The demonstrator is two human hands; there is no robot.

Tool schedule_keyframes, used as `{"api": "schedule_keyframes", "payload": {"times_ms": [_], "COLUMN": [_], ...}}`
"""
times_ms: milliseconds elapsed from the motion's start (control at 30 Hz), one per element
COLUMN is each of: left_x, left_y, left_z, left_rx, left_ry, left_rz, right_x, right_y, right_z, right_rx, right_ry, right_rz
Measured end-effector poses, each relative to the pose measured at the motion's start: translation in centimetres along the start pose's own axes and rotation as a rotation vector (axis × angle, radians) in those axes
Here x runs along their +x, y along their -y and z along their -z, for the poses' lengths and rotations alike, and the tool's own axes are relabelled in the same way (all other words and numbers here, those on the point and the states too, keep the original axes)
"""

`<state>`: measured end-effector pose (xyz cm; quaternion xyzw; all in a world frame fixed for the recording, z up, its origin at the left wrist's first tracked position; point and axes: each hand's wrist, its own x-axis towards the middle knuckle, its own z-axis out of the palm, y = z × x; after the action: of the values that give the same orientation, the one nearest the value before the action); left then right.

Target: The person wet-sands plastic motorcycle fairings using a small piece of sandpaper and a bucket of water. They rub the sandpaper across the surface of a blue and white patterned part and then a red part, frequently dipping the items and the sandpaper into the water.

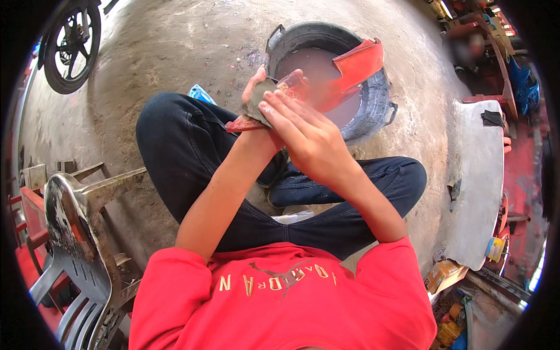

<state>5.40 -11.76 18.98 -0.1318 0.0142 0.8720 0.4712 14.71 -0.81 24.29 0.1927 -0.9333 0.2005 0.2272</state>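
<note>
My left hand (253, 85) is wrapped around a red plastic panel (362, 59), probably a vehicle body part, with most of the palm hidden beneath it. A grey abrasive-looking sheet (257, 103) lies on the panel's near end. Flat fingers of my right hand (308, 133) press this sheet against the panel from above. The panel's far end extends over a round black tub (371, 127) holding cloudy, pinkish-brown water (313, 61). Part of the panel's middle is blurred.
A motorcycle wheel (72, 48) stands at upper left. A worn plastic chair (81, 258) is on the left, and a long pale slab (477, 183) on the right. A blue-and-white item (202, 94) lies beyond my left knee. A blurred person (466, 48) is at upper right.
</note>
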Motion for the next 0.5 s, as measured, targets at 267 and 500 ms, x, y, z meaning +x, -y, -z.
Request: {"api": "schedule_keyframes", "payload": {"times_ms": [267,500], "left_x": [0.9,1.0], "left_y": [-1.3,-1.1], "left_z": [2.8,2.0], "left_rx": [-0.036,-0.012], "left_ry": [0.269,0.197], "left_rz": [0.125,0.077], "right_x": [-0.8,-0.7], "right_y": [0.5,-0.5], "right_z": [-1.0,-0.6], "right_rx": [0.014,-0.047], "right_ry": [-0.031,-0.039], "right_rz": [0.014,-0.073]}}
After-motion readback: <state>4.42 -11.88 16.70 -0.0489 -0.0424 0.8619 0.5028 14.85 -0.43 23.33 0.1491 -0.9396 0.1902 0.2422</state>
